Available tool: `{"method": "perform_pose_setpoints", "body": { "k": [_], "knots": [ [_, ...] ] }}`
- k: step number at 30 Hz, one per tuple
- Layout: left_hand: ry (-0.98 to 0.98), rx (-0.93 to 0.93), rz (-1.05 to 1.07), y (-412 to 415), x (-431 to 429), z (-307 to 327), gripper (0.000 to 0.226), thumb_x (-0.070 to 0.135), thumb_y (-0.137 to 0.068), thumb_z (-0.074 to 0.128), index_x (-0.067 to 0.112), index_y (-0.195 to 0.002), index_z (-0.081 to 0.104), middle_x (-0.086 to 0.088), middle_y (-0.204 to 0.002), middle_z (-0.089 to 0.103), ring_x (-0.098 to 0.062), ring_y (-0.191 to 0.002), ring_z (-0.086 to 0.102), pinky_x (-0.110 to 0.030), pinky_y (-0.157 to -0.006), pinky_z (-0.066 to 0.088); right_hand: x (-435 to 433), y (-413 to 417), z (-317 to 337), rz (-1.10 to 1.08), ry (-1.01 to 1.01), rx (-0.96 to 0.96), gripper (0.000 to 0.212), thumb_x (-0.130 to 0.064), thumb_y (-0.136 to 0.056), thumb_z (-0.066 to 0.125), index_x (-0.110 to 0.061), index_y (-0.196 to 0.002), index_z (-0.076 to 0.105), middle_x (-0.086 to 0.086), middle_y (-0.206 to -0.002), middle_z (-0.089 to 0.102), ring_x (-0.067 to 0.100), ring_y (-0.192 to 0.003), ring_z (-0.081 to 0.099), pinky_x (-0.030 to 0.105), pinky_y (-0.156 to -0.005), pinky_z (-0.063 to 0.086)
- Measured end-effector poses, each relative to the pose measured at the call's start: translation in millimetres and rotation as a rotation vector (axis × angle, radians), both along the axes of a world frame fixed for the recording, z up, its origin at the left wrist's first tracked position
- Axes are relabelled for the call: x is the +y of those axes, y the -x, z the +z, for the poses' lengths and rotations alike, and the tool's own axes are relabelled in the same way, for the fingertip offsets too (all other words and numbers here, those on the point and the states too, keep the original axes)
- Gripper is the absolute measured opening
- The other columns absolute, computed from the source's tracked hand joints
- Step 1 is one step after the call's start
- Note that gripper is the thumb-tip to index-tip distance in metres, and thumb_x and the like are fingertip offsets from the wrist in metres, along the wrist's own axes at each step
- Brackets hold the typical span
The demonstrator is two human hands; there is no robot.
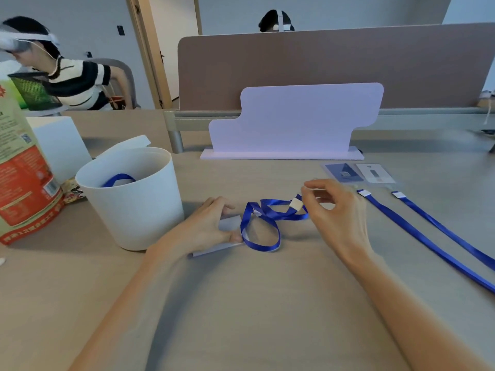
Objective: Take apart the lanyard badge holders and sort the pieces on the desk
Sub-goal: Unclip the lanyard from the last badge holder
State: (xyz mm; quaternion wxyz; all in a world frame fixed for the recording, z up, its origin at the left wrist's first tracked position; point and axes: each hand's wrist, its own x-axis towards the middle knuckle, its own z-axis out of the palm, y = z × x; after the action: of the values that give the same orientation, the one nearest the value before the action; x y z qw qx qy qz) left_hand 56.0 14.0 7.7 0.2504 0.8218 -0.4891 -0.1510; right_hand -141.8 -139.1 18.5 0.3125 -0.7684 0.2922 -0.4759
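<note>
A blue lanyard [263, 223] lies looped on the desk between my hands. My left hand [211, 223] presses a clear badge holder [227, 224] down at the lanyard's left end. My right hand [334, 207] pinches the lanyard's white clip end [296, 204] with thumb and forefinger. Two more blue lanyards [417, 231] lie stretched out side by side on the right. Two badge holders sit behind them, one with a blue card [344, 172] and one with a white card [375, 173].
A white bucket [134, 210] with another blue lanyard inside stands at the left. A red and green bag [24, 170] and a white box [61, 145] are beyond it. A lilac stand [294, 121] and a brown divider [321, 65] close the back. Two people sit beyond.
</note>
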Motion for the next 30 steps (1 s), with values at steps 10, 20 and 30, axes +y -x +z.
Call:
{"method": "perform_pose_setpoints", "body": {
  "k": [10, 20, 30],
  "knots": [
    [0.208, -0.254, 0.13, 5.4, -3.1, -2.8, 0.03, 0.016, -0.099, 0.045, 0.019, -0.128, 0.049, 0.003, -0.132, 0.042, -0.015, -0.125, 0.047, -0.034, -0.106, 0.03, -14.7, 13.8, 11.7, -0.059, 0.006, 0.073, 0.042, 0.01, -0.092, 0.039, -0.018, -0.12, 0.055, -0.004, -0.107, 0.061, 0.012, -0.089, 0.061, 0.021, -0.071, 0.049],
    [0.447, -0.218, 0.074, 25.6, -15.5, 0.6, 0.019, 0.021, -0.098, 0.049, 0.025, -0.109, 0.064, 0.017, -0.104, 0.055, 0.001, -0.089, 0.051, -0.042, -0.097, 0.041, -4.7, 2.6, 0.6, 0.246, 0.016, 0.367, 0.021, -0.012, -0.091, 0.061, -0.017, -0.109, 0.072, -0.006, -0.089, 0.07, 0.0, -0.077, 0.061, 0.005, -0.069, 0.044],
    [0.553, -0.166, 0.041, 31.4, -19.8, 2.3, 0.015, 0.026, -0.095, 0.055, 0.024, -0.105, 0.066, 0.015, -0.1, 0.06, 0.001, -0.094, 0.052, -0.037, -0.09, 0.046, 7.2, -5.1, -1.9, 0.309, -0.004, 0.372, 0.015, -0.024, -0.086, 0.07, -0.018, -0.098, 0.076, -0.024, -0.063, 0.057, -0.015, -0.068, 0.054, 0.001, -0.061, 0.036]
  ]
}}
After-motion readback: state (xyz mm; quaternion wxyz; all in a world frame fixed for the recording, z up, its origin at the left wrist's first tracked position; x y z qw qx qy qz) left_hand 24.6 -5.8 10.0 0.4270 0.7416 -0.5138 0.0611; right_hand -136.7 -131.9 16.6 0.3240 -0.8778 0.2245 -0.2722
